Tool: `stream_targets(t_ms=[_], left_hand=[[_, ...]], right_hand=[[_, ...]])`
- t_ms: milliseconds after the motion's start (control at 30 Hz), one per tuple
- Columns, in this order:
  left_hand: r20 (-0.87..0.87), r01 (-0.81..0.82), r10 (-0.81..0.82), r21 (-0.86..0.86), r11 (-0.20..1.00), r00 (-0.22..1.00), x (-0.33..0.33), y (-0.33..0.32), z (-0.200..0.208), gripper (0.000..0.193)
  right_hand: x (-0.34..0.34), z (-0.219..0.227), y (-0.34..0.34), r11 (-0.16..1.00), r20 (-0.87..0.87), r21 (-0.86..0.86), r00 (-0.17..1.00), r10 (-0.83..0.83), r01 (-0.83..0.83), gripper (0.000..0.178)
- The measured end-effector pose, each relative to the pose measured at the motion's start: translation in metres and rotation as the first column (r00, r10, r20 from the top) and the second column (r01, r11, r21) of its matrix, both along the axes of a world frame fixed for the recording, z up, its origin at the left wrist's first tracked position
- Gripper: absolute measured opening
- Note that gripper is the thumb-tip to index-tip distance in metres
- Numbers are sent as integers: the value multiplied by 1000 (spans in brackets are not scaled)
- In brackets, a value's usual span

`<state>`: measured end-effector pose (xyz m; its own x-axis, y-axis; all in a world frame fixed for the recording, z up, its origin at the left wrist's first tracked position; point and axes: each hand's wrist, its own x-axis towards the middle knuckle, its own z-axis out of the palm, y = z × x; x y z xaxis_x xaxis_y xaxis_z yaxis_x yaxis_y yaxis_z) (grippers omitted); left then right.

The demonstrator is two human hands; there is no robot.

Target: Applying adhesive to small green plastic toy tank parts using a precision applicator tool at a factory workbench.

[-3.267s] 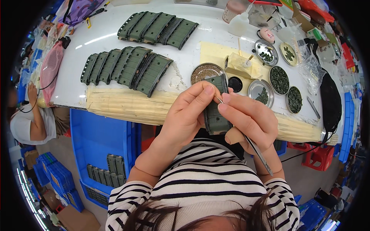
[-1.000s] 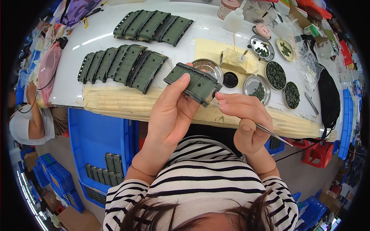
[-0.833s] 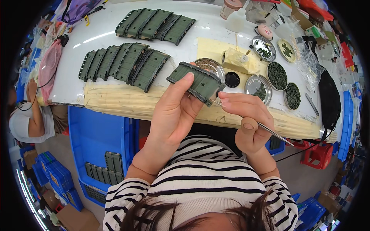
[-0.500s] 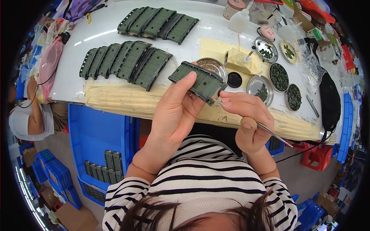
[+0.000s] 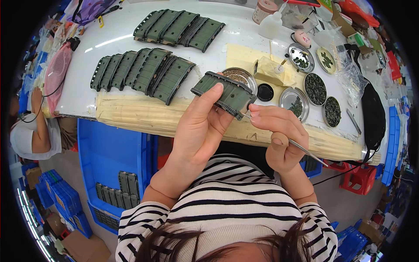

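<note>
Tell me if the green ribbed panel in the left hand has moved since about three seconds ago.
Yes. The green ribbed panel has swung from upright below the round metal dish to lying slantwise, higher, its far end overlapping the dish, pinched in the left hand.

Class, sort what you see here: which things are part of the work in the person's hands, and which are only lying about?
In use:
left hand
ribbed dark green rectangular piece
right hand
thin metal tweezers
round metal dishes of small green parts

Lying about:
pink mesh fan
black cloth
blue plastic crate
white squeeze bottle
</note>
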<state>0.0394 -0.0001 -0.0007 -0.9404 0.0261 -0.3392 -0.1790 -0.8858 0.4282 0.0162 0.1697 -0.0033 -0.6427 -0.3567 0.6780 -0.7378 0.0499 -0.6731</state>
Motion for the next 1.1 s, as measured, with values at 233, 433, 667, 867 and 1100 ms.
stream_targets(t_ms=[233, 433, 667, 867, 1100], left_hand=[[-3, -8, 8, 35, 999, 1000, 3, 0, 3, 40], [-62, 25, -24, 14, 1000, 998, 2, 1, 7, 44], [-92, 28, -22, 58, 998, 996, 3, 3, 7, 46], [-100, 75, -67, 85, 993, 993, 4, 0, 8, 42], [-114, 89, -78, 95, 992, 990, 4, -1, 7, 42]], right_hand=[[1, -1, 1, 998, -86, 62, 996, 15, -10, 21], [5, 11, 2, 993, -159, 122, 987, 23, -4, 28], [10, 13, 1, 989, -228, 142, 974, -5, 38, 31], [11, 14, 1, 986, -245, 153, 969, -25, 64, 32], [13, 15, 2, 984, -248, 165, 968, -28, 71, 34]])
